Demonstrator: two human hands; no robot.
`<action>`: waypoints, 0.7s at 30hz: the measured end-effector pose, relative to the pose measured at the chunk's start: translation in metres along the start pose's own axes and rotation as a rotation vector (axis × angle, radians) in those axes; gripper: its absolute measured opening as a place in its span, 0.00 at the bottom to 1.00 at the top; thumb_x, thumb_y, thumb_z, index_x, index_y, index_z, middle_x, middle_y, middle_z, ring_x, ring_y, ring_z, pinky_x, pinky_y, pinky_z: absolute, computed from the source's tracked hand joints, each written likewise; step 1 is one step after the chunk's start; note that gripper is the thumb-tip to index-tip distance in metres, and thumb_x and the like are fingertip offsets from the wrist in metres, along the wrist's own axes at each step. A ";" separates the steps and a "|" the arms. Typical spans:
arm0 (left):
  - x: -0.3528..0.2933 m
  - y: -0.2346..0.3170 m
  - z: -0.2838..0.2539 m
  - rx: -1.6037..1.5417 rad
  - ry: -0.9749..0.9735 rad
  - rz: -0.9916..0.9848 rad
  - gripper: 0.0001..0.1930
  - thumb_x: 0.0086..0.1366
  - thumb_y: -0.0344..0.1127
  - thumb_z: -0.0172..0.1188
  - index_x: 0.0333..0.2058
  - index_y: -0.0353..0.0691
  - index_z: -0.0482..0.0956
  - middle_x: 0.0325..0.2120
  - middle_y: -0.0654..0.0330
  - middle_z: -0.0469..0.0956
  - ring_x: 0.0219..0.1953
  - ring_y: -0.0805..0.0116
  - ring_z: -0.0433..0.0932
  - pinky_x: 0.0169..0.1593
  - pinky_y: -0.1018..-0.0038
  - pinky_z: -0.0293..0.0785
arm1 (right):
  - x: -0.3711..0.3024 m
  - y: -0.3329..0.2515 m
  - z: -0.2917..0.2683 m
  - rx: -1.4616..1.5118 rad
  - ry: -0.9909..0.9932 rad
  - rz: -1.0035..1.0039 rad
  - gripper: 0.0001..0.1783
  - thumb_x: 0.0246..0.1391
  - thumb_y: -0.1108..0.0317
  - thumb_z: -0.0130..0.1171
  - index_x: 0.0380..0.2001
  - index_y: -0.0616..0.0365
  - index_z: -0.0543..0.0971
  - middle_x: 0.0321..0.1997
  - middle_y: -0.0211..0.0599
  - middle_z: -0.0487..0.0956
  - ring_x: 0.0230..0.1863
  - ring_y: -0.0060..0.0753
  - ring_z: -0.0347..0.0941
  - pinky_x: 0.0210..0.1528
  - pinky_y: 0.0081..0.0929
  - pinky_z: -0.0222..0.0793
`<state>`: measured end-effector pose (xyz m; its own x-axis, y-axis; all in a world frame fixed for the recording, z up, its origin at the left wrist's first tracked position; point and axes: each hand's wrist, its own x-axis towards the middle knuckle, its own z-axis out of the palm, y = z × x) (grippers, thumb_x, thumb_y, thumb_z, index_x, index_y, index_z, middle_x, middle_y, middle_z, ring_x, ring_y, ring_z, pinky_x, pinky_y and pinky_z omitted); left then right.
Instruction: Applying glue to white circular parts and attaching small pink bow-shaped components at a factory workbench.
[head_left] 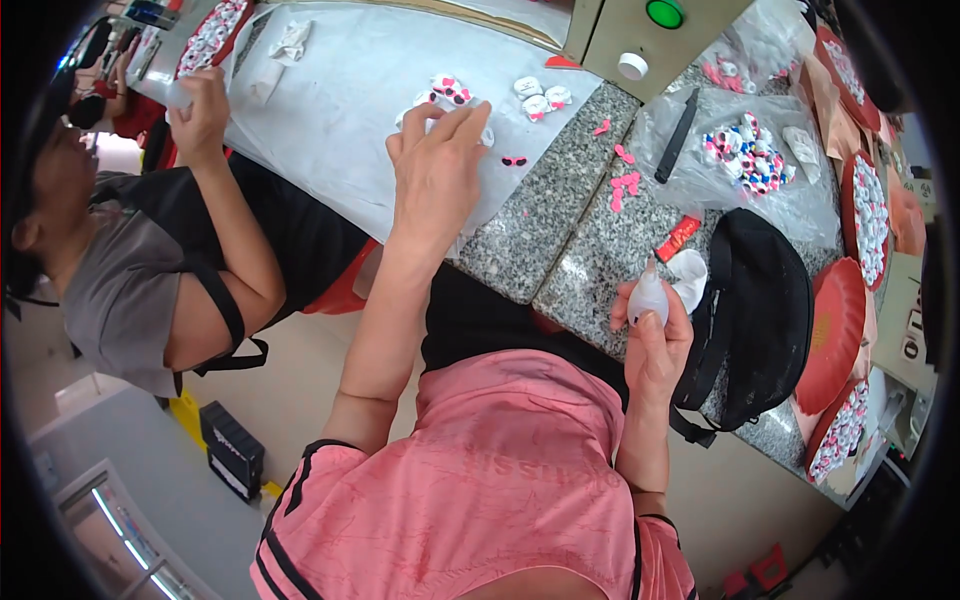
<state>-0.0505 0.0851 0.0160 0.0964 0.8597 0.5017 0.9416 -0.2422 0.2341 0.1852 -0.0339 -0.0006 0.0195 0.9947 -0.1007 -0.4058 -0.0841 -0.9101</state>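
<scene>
In my right hand is a small white squeeze bottle, its narrow tip pointing up and away from me. My left hand reaches over a cluster of small white pieces with pink sunglasses-shaped bits; its fingers are spread and curved downward, and part of the cluster is hidden beneath them. To the right of it sits a second group of white pieces. One loose pair of tiny pink sunglasses lies near the edge of the white sheet. More pink bits are scattered on the granite counter.
A black bag stands right of my right hand, beside a red packet. A black flat tool and a plastic bag of small pieces lie beyond. Red trays line the right. At left sits a co-worker.
</scene>
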 end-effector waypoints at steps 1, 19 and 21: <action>0.002 -0.002 0.001 -0.013 -0.061 0.037 0.15 0.50 0.24 0.58 0.40 0.38 0.75 0.34 0.54 0.73 0.38 0.57 0.70 0.39 0.67 0.67 | 0.004 0.001 0.002 -0.012 0.000 -0.013 0.23 0.53 0.65 0.53 0.51 0.63 0.67 0.40 0.46 0.75 0.33 0.31 0.70 0.31 0.25 0.65; -0.047 0.037 -0.008 -1.638 -0.374 -0.578 0.19 0.51 0.16 0.58 0.44 0.31 0.71 0.41 0.62 0.69 0.38 0.79 0.71 0.40 0.83 0.70 | 0.023 0.003 -0.005 -0.116 0.115 -0.097 0.29 0.46 0.57 0.61 0.46 0.67 0.69 0.32 0.41 0.73 0.26 0.27 0.65 0.26 0.22 0.58; -0.045 0.044 -0.010 -1.586 -0.347 -0.571 0.19 0.52 0.17 0.58 0.44 0.31 0.71 0.40 0.62 0.70 0.38 0.79 0.71 0.41 0.84 0.70 | 0.023 -0.002 -0.003 -0.152 0.130 -0.125 0.29 0.46 0.57 0.62 0.44 0.69 0.70 0.31 0.39 0.73 0.25 0.26 0.65 0.25 0.22 0.57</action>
<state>-0.0165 0.0314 0.0121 0.1497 0.9862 -0.0705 -0.3136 0.1149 0.9426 0.1892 -0.0113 -0.0026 0.1830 0.9828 -0.0254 -0.2502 0.0216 -0.9679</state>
